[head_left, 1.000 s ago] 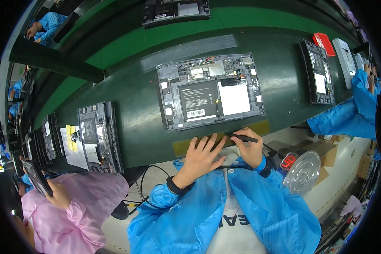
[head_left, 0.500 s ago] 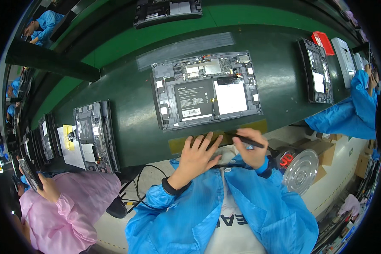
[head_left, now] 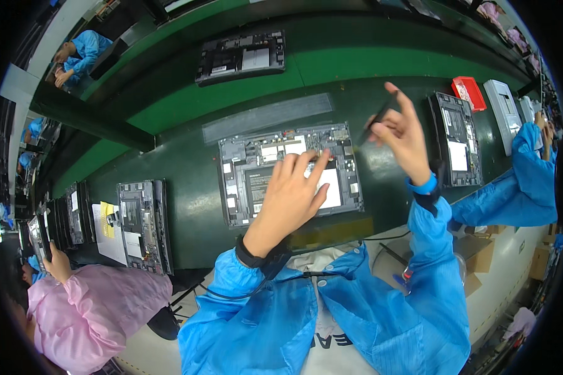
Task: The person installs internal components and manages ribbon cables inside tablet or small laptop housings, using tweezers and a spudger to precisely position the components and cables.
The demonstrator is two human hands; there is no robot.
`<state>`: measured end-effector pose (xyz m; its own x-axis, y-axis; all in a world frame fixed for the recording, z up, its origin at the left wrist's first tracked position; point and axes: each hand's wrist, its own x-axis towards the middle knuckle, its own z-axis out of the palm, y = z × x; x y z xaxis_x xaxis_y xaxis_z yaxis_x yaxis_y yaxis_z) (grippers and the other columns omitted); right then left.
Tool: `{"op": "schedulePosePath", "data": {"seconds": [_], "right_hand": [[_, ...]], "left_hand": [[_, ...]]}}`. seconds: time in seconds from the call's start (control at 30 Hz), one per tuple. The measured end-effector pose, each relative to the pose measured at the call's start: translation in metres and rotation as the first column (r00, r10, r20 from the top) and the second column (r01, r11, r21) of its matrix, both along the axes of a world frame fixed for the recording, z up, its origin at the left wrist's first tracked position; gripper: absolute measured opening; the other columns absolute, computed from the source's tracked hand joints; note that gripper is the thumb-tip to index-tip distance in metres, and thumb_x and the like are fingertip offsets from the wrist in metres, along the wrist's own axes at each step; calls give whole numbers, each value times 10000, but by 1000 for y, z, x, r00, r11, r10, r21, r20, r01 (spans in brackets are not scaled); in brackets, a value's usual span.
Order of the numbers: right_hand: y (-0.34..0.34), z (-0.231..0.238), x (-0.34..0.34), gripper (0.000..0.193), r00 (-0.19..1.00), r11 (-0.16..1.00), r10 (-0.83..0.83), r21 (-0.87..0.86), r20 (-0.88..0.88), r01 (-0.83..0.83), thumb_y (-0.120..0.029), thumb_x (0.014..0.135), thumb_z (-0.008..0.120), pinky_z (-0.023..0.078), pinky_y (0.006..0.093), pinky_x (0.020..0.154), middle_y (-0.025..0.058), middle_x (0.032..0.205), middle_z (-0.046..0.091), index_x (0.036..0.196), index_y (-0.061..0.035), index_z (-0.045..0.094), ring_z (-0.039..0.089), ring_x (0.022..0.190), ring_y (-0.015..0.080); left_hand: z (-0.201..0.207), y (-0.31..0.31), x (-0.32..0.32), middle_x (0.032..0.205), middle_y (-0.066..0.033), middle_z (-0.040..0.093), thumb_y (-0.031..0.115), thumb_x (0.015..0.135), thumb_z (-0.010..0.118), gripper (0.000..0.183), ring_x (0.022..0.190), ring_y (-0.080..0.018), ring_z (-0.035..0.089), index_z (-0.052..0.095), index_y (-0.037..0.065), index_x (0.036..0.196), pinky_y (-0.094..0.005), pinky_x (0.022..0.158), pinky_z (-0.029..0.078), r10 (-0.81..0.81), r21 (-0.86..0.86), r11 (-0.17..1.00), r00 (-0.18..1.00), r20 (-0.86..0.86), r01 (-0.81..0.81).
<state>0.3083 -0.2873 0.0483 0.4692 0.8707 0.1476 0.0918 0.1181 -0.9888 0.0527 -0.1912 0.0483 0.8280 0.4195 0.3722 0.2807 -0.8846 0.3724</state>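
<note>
An opened flat electronic device [head_left: 228, 187] lies in front of me, its circuit board along the far side and a black battery [head_left: 256, 187] and white panel below it. Across its middle reaches my left hand [head_left: 292, 197], fingers spread, fingertips at the board's lower edge. That hand covers part of the battery and board. My right hand [head_left: 406, 140] is raised just right of the device, closed around slim black tweezers [head_left: 376, 122] that point down and left, index finger extended upward. A yellowish tape strip [head_left: 331, 234] runs along the near table edge.
A clear strip [head_left: 269, 117] lies beyond the device. Similar opened devices stand at left [head_left: 141, 219], right [head_left: 456, 140] and on the far shelf [head_left: 241, 59]. A red tray [head_left: 469, 94] sits far right. A pink-sleeved person [head_left: 100, 300] is at left, a blue-sleeved one [head_left: 507, 194] at right.
Both hands have gone from the tape strip at the near edge to the device. The left now lies over it; the right has lifted up and right with the tweezers. The view has shifted.
</note>
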Motion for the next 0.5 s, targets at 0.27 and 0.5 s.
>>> {"op": "schedulePosePath", "data": {"seconds": [0.27,0.5], "right_hand": [[53,-22,-8,920,942,950,298,-145,151,-277,-59,977,717,534,276,646,76,852,652,1676,-58,120,631,697,118],[55,-28,-7,915,922,952,295,-164,252,-259,-80,961,740,465,273,609,65,802,620,1677,-71,171,532,632,113]], "left_hand": [[-11,6,9,1166,-84,591,215,887,759,509,1032,-277,539,666,113,1377,-401,898,482,-125,48,990,982,-140,133],[-12,8,9,1137,-80,576,240,891,749,504,1005,-259,536,666,93,1366,-390,878,470,-134,58,988,982,-131,142]]}}
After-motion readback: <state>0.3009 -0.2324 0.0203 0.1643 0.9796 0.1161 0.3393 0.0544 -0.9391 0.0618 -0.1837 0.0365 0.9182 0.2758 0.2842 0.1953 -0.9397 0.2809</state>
